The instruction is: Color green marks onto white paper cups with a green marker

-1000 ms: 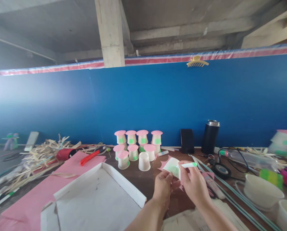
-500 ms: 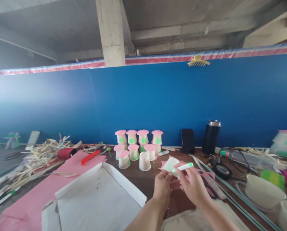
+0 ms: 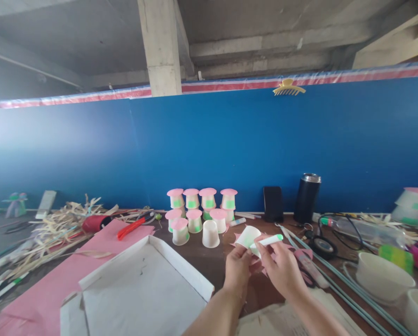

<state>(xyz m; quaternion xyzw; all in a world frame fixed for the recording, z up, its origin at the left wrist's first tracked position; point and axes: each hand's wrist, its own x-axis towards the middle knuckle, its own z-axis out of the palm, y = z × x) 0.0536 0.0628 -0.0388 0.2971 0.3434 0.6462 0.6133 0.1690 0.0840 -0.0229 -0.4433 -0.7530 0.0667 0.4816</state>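
My left hand (image 3: 237,267) is closed around the lower part of a small white paper cup (image 3: 248,236), which is tilted on its side. A green-capped white marker (image 3: 269,241) is gripped between the fingers of my right hand (image 3: 281,267), its writing end at the cup's side, where my fingers hide the tip. Left of the hands, a plain white cup (image 3: 210,234) stands upside down. Beside and behind it are several upturned cups with pink paper discs on top and green patches on their sides, such as the front one (image 3: 180,232); some are stacked.
A white shallow box lid (image 3: 138,284) lies over pink paper (image 3: 51,280) at left, near a red cutter (image 3: 133,227). Pink scraps surround my hands. At right are a phone (image 3: 273,204), a black flask (image 3: 307,199), a tape roll (image 3: 322,247), blue-green cords and a plastic tub (image 3: 384,277).
The cup in my left hand has turned slightly, so less green shows on it. The marker in my right hand has shifted a little. The other things keep their places.
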